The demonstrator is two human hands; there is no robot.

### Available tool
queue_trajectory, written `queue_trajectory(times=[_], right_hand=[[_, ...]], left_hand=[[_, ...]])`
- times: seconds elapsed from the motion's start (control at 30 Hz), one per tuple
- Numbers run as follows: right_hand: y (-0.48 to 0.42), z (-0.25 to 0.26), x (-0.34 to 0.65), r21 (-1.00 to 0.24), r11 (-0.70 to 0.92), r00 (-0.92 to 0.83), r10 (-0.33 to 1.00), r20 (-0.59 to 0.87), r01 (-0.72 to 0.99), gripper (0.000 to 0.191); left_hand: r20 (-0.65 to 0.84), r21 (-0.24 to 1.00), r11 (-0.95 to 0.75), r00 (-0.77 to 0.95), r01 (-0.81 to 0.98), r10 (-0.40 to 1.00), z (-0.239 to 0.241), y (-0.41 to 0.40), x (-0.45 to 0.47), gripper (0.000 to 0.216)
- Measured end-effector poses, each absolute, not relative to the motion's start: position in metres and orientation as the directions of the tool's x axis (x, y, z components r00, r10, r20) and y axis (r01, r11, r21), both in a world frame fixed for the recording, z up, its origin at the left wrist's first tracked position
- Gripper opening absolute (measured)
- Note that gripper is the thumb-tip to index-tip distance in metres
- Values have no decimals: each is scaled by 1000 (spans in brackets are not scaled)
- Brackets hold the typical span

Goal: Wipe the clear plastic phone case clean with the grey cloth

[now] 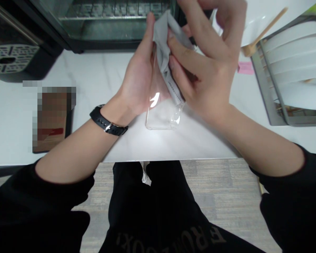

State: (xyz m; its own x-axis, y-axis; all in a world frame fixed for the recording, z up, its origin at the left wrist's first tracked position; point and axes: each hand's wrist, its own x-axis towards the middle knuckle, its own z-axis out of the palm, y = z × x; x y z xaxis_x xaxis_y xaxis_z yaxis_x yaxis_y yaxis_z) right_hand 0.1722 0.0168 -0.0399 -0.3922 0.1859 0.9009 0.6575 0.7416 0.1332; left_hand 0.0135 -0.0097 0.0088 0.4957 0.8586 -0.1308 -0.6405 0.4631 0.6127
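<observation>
My left hand [138, 82] holds a clear phone case [162, 116] upright above the white counter [100, 80], thumb along its far edge. My right hand [208, 59] presses a grey cloth [162, 38] against the inside of the case, fingers spread over it. The lower end of the case shows below both hands, with a bright glint on it. A black watch [107, 121] sits on my left wrist.
A black toaster oven with a glass door [107, 21] stands at the back. A black appliance [10, 52] is at far left, a flat brown object [52, 119] beside it. A dish rack with white plates [295, 66] and a wooden utensil [265, 31] stands right. A pink note [245, 67] lies nearby.
</observation>
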Motion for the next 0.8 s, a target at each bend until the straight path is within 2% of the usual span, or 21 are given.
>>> queue_trajectory(times=[0.1,0.17,0.37,0.47,0.57,0.8], right_hand=[[9,-46,161,56,792,-467,299,832,608,45],[4,-49,155,54,825,-497,285,820,563,47],[-5,-44,152,53,874,-628,303,717,482,37],[-10,-40,153,71,903,-634,240,735,425,33],[-13,-38,155,58,900,-649,266,713,433,34],[-3,-41,160,90,874,-567,228,792,478,31]], left_hand=[[-90,645,368,411,-670,907,7,-9,12,76],[-117,674,321,334,-665,935,5,-10,11,76],[-105,681,191,163,-707,981,-1,-5,1,72],[-149,690,221,164,-689,975,0,3,-9,78],[-122,682,234,207,-693,971,2,8,-18,79],[-99,681,135,93,-719,991,10,7,-23,76]])
